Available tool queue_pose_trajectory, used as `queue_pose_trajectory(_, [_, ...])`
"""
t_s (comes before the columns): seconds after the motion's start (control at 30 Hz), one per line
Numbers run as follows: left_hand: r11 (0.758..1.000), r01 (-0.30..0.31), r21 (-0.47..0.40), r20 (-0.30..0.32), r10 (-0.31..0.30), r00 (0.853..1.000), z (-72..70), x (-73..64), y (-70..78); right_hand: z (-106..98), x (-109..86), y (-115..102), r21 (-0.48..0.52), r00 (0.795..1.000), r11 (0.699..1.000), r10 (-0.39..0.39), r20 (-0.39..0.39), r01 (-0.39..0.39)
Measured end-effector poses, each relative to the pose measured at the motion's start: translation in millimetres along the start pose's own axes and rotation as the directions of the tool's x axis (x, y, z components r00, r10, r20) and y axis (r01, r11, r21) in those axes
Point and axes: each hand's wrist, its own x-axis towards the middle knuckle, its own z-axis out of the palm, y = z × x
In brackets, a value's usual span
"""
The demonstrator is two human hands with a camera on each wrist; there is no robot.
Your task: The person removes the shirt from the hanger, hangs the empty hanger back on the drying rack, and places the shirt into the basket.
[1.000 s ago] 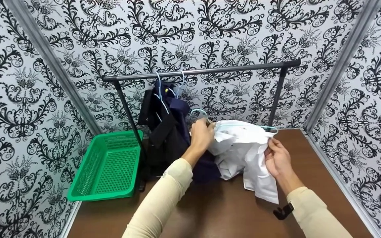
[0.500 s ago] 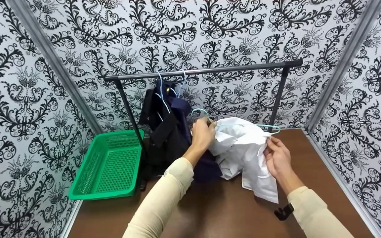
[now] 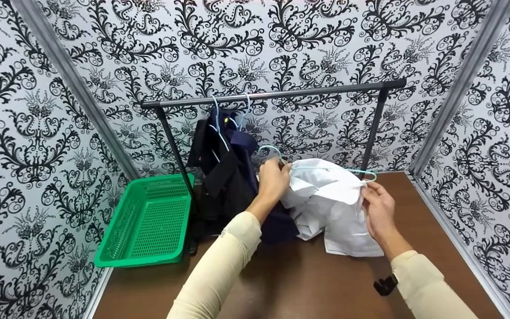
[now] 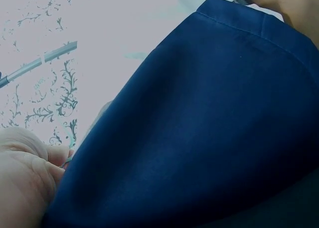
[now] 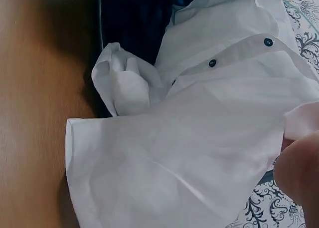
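My left hand [image 3: 275,179] pinches a light-blue clothes hanger [image 3: 348,170] just below its hook. A white shirt [image 3: 343,221] hangs from this hanger in loose folds, and dark buttons run along its placket in the right wrist view. At the shirt's right shoulder, my right hand [image 3: 378,207] pinches the cloth between thumb and fingers, close to the hanger's rounded end. That end sticks out past the fabric. In the left wrist view a navy garment [image 4: 189,118] covers most of the picture, with my left hand at the lower left.
A black clothes rack [image 3: 308,91] spans the back of the brown table [image 3: 317,283]. Black and navy garments [image 3: 224,177] hang on its left half from pale-blue hangers. The green plastic basket [image 3: 160,230] stands left of the rack. Patterned walls enclose the table.
My right hand has shifted slightly right with the shirt's shoulder, and the shirt's right side now spreads wider beneath it. The left hand keeps its hold on the hanger.
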Motion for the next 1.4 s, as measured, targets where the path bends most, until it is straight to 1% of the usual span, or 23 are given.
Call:
queue_pose_trajectory(0.13, [1.000,-0.001,-0.006,-0.004,0.001,1.000,0.1,-0.2,-1.5,0,-0.9,0,-0.085,0.997,0.994,-0.072,-0.001,0.071])
queue_pose_trajectory(0.2, [1.000,0.000,0.004,-0.003,0.000,1.000,-0.1,0.3,-1.4,0,-0.9,-2,-0.141,0.994,0.984,-0.110,-0.001,0.109])
queue_pose_trajectory(0.37, [1.000,-0.009,0.028,-0.005,0.009,1.000,-0.7,2.8,0.7,0,0.1,-8,-0.236,0.983,0.955,-0.185,0.010,0.182])
queue_pose_trajectory(0.57, [0.999,-0.015,0.034,-0.006,0.015,1.000,0.3,1.2,1.9,-1,-3.7,-12,-0.294,0.969,0.925,-0.248,0.018,0.242])
queue_pose_trajectory(0.73, [0.999,-0.021,0.035,-0.004,0.021,1.000,2.5,0.0,1.3,-1,-5.8,-14,-0.324,0.954,0.898,-0.295,0.057,0.298])
queue_pose_trajectory(0.8, [0.999,-0.024,0.035,0.001,0.024,1.000,3.4,-0.1,1.2,0,-6.7,-17,-0.348,0.948,0.884,-0.308,0.073,0.314])
queue_pose_trajectory(0.83, [0.999,-0.026,0.034,0.002,0.026,1.000,3.8,0.0,1.1,1,-7.2,-18,-0.379,0.946,0.868,-0.315,0.078,0.320])
queue_pose_trajectory(0.9, [0.999,-0.026,0.034,0.007,0.025,1.000,4.3,-0.3,1.7,1,-8.1,-21,-0.443,0.939,0.831,-0.332,0.091,0.337])
queue_pose_trajectory(0.93, [0.999,-0.026,0.033,0.008,0.026,1.000,4.4,-0.3,1.8,2,-8.6,-22,-0.487,0.934,0.802,-0.343,0.098,0.345])
queue_pose_trajectory(1.0, [0.999,-0.030,0.034,0.008,0.030,1.000,4.4,-0.6,2.3,3,-9.2,-24,-0.579,0.922,0.729,-0.370,0.115,0.364])
queue_pose_trajectory(1.03, [0.999,-0.032,0.032,0.008,0.032,0.999,4.3,-0.9,2.5,4,-9.9,-25,-0.615,0.912,0.691,-0.390,0.125,0.380])
queue_pose_trajectory(1.1, [0.999,-0.034,0.024,0.014,0.033,0.999,4.3,-1.6,3.0,7,-11.5,-26,-0.656,0.887,0.626,-0.434,0.158,0.422])
queue_pose_trajectory(1.13, [0.999,-0.035,0.018,0.019,0.035,0.999,4.4,-2.0,3.1,9,-12.7,-26,-0.665,0.871,0.596,-0.458,0.178,0.450])
queue_pose_trajectory(1.17, [0.999,-0.036,0.016,0.025,0.035,0.999,4.5,-2.6,3.3,11,-13.3,-26,-0.665,0.849,0.567,-0.486,0.206,0.486])
queue_pose_trajectory(1.23, [0.999,-0.037,0.012,0.039,0.037,0.999,4.8,-3.6,3.6,16,-15.5,-24,-0.654,0.801,0.509,-0.536,0.268,0.560])
queue_pose_trajectory(1.27, [0.999,-0.038,0.012,0.045,0.037,0.998,4.9,-4.1,3.9,19,-16.7,-23,-0.651,0.775,0.474,-0.556,0.301,0.593])
queue_pose_trajectory(1.37, [0.999,-0.050,0.009,0.053,0.049,0.997,4.9,-4.8,5.4,26,-19.0,-19,-0.654,0.699,0.353,-0.599,0.392,0.669])
queue_pose_trajectory(1.4, [0.998,-0.058,0.006,0.051,0.057,0.997,4.7,-4.7,6.2,28,-20.0,-18,-0.659,0.683,0.319,-0.602,0.415,0.681])
